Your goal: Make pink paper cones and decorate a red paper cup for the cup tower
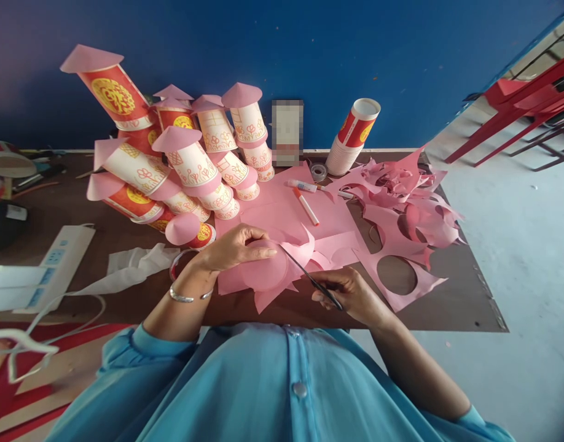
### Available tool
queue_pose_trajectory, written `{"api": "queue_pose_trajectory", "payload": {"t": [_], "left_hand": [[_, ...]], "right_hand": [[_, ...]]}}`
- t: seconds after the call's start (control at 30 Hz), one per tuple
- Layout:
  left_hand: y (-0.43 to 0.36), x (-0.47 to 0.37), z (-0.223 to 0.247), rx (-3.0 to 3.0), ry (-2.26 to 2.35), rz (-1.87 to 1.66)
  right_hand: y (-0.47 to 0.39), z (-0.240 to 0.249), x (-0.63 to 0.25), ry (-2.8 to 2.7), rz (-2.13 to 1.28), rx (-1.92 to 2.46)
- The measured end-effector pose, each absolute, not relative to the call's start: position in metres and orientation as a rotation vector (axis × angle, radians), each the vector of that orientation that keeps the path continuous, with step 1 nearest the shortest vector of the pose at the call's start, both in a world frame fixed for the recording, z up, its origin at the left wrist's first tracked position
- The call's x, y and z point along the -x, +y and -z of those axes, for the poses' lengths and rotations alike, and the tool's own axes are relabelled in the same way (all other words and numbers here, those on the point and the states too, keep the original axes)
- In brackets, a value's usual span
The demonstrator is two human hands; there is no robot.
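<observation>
Head view: pink paper (263,267) lies between the hands, clamped in the left hand (245,248); right hand (344,294) grips scissors (312,279) at its edge.

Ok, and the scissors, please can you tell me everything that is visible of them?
The scissors are slim and dark, with metal-looking blades and a black handle mostly covered by the right hand. They slant away and leftward, tips beside the left hand, at the pink paper it holds. The blades look nearly closed; their exact gap is unclear.
</observation>
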State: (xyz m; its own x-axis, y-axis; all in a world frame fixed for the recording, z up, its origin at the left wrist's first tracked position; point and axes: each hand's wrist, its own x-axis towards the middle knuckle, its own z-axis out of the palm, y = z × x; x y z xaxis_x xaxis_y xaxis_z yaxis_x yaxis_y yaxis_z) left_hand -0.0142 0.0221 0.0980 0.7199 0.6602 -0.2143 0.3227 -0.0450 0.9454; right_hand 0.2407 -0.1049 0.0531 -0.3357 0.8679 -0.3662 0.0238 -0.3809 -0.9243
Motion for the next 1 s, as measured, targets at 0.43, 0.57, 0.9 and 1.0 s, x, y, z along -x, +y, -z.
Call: {"api": "queue_pose_trajectory", "payload": {"t": [0.43,0.57,0.9,1.0], "left_hand": [[0.0212,0.0129,-0.0951,-1.613,0.806,-0.316],[0.0220,0.0145,-0.0973,-1.620,0.801,-0.302],[0.0194,0.0152,-0.0927,-1.611,0.890,-0.382],[0.0199,0.0138,-0.0931,-1.621,0.855,-0.365]], "right_hand": [[-0.1066,-0.0503,-0.2409,-1.236,-1.783,1.281],[-0.1054,-0.0525,-0.2401,-1.266,-1.772,1.277],[-0.1077,-0.0511,-0.2407,-1.244,-1.760,1.286],[-0.1082,-0.0493,-0.2402,-1.263,-1.760,1.289]]}}
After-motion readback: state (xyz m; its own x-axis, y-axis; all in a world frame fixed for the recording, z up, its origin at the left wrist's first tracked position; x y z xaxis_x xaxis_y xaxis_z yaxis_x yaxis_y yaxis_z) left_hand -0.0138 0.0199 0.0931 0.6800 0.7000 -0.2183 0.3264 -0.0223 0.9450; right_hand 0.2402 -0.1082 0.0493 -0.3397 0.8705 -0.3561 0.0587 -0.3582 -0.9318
